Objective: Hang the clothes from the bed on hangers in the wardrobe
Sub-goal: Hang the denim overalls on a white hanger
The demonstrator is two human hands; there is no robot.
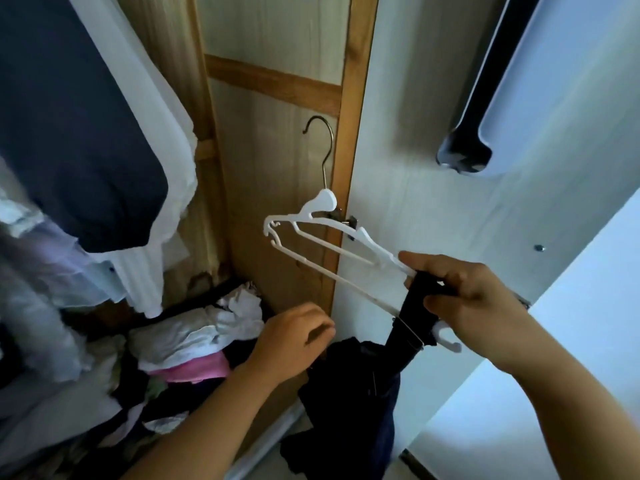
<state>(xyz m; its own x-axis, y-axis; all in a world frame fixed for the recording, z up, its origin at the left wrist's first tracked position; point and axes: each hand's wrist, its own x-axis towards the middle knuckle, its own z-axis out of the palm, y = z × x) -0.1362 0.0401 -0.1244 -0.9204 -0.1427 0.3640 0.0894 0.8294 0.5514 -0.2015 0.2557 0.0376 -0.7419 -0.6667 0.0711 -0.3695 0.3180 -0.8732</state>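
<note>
A white plastic hanger [313, 233] with a metal hook is held tilted in front of the open wardrobe. My right hand [464, 299] grips its right end together with a strap of a dark garment [349, 396] that is threaded over the hanger's bars and hangs down below. My left hand [294, 341] is lower left, its fingers curled and pinching the top of the same dark garment. Inside the wardrobe at the left hang a dark blue garment [76, 126] and a white garment [162, 161].
A pile of white, pink and dark clothes [194, 337] lies on the wardrobe floor. The wooden-framed wardrobe door [277, 140] stands open behind the hanger. A white wall [433, 168] is on the right, with a black and white object [485, 98] at the upper right.
</note>
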